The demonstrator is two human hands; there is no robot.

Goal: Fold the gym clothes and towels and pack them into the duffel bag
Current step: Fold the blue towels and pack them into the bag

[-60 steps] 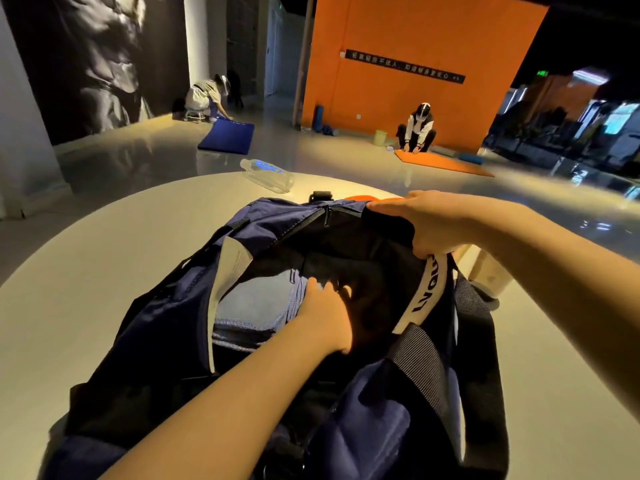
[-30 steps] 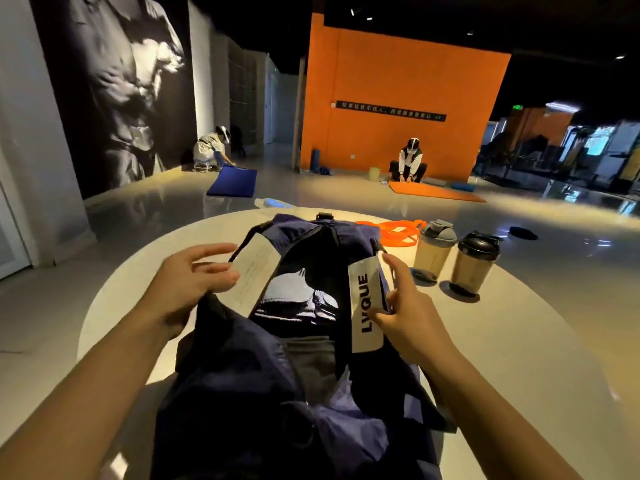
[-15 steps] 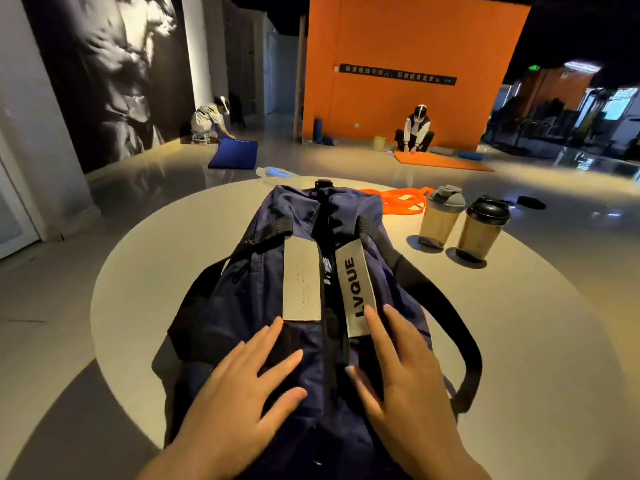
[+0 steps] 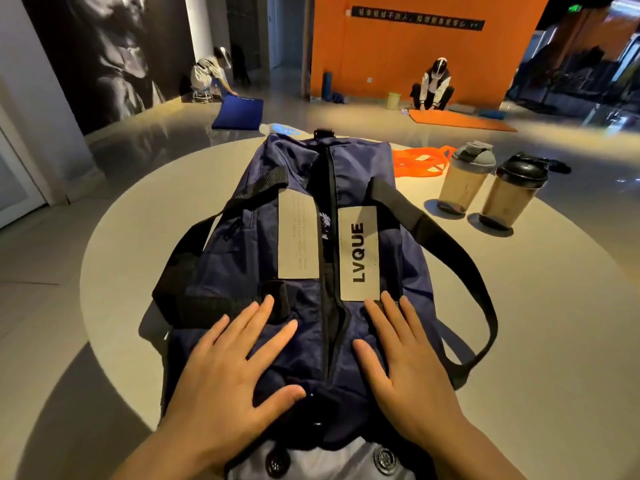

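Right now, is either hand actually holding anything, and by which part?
Nothing is held. The left hand and right hand lie flat, fingers straight, on top of the duffel bag, one either side of its zipper.

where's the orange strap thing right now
In the head view the orange strap lies on the round table at the far right, between the duffel bag and the grey-lidded shaker bottle.

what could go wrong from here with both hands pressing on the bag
1. The zipper looks open along the middle, with something pale showing in the gap; pressing on the bag with the left hand and right hand might bulge the contents into the zipper's path.
2. The right strap loops out toward the two shakers; dragging the bag could topple them.
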